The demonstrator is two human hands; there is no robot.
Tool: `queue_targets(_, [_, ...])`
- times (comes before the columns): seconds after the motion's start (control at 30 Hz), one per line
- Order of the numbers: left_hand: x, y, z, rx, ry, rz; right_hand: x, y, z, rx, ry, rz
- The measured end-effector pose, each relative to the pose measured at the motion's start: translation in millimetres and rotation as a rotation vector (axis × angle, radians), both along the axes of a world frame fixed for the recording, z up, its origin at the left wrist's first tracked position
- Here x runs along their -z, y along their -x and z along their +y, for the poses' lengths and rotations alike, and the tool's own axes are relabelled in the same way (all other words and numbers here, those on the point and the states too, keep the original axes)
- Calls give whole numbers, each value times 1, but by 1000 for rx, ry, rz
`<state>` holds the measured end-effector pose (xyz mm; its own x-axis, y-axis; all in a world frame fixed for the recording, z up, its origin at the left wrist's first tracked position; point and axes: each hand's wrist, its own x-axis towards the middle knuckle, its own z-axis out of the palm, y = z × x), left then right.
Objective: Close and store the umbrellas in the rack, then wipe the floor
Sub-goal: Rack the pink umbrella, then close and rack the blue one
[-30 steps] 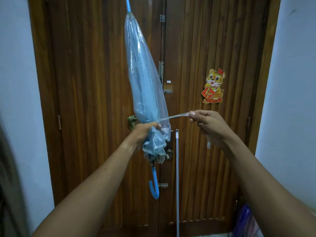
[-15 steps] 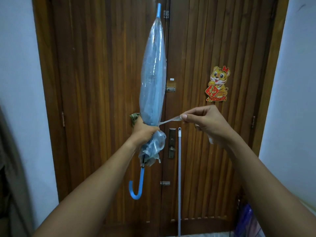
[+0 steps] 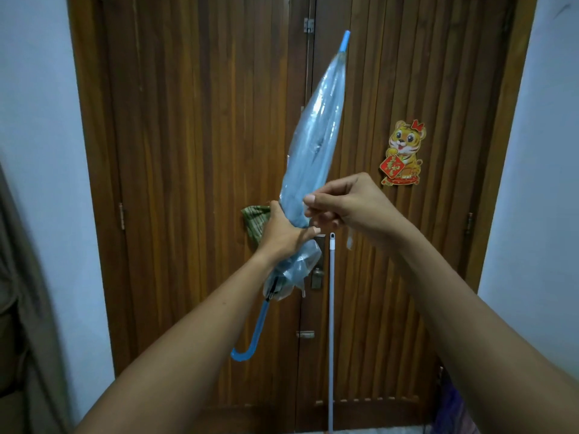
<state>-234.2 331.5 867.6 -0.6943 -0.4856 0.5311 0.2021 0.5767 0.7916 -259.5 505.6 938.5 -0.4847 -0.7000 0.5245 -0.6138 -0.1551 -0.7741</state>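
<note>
Just above the left hand (image 3: pixel 283 233), clenched round the umbrella (image 3: pixel 313 145), the right hand (image 3: pixel 347 203) pinches what seems the tie strap (image 3: pixel 306 208). Wrap it taut; keep folds bunched.

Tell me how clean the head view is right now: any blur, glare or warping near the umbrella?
Head view: dim, even light, no hard shadows; the umbrella is sharp, with a faint sheen on its plastic; the dark shape at the left edge is smeared; the door frame slants inward lower down, likely wide-lens warp.
</note>
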Motion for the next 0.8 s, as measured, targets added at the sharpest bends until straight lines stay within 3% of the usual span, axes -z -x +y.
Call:
queue_targets(0.2, [8,-3,16,89,51,-25,-22,-2,-23,100,-36,-11])
queue_targets(0.47, [20,-14,34,137,253,-151,-43,5,-44,374,-160,173])
queue_targets(0.6, [23,-14,35,138,250,-89,-36,18,-45,392,-248,130])
queue_targets(0.8, [29,-13,39,158,241,-21,-36,28,-41,328,-176,-56])
